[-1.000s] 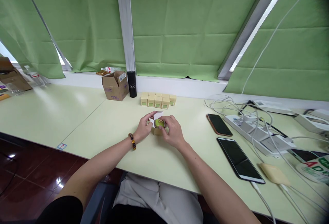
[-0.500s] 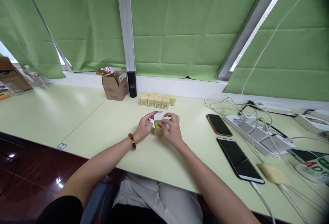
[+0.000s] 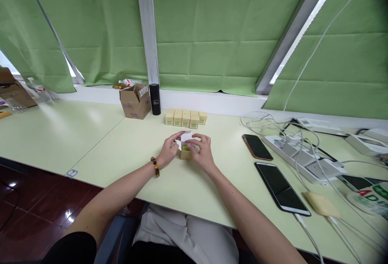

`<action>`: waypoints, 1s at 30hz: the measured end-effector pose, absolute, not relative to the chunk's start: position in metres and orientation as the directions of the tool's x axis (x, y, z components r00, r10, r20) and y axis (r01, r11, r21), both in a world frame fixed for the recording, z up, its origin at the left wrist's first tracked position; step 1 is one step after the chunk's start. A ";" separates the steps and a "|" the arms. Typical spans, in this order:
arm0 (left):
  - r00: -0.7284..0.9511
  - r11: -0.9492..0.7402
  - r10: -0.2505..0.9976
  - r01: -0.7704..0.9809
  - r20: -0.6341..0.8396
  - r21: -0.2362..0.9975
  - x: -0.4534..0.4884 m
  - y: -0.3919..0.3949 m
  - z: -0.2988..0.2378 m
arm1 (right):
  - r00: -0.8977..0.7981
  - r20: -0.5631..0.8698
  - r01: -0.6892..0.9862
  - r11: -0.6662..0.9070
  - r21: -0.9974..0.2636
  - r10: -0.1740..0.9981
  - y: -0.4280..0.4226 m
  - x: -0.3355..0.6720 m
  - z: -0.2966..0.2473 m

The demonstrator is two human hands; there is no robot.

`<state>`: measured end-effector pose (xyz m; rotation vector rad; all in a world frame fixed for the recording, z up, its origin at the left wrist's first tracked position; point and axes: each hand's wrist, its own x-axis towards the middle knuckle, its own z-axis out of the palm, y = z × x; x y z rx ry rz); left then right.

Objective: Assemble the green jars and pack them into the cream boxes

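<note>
A small tan paper box (image 3: 185, 155) stands on the table with its top flaps up, showing their white inside. Inside it sits a small green item (image 3: 184, 148), whose kind I cannot make out. My left hand (image 3: 168, 151), with a beaded bracelet at the wrist, is closed on the box's left side and flap. From the right, my right hand (image 3: 203, 151) reaches over the opening, its thumb and index finger bent together at the green item. Its other fingers curl near the raised back flap.
Several matching small boxes (image 3: 186, 120) stand grouped behind my hands. A brown carton (image 3: 136, 104) and a black bottle (image 3: 154, 99) are at the back left. On the right lie phones (image 3: 283, 189), a power strip (image 3: 303, 161), tangled white cables and a yellowish case (image 3: 321, 203).
The green item shows lower in the box, with less of it visible. My right thumb and index finger have shifted slightly; my left hand keeps its place.
</note>
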<state>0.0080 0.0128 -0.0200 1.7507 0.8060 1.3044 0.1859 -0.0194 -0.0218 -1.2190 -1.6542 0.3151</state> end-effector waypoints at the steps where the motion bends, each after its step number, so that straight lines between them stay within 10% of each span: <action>1: 0.269 -0.474 0.851 0.024 0.451 0.880 0.008 0.013 -0.020 | 0.046 0.562 0.521 0.460 -0.719 0.826 -0.019 0.186 -0.022; 11: 0.278 -0.428 0.859 -0.071 0.430 0.901 0.010 0.013 -0.018 | 0.219 0.140 -0.108 0.166 -0.980 0.966 0.004 0.206 -0.034; 30: 0.282 -0.477 0.866 0.211 0.414 0.853 0.017 0.008 -0.020 | 0.082 0.271 0.107 0.262 -0.959 0.959 -0.007 0.191 -0.030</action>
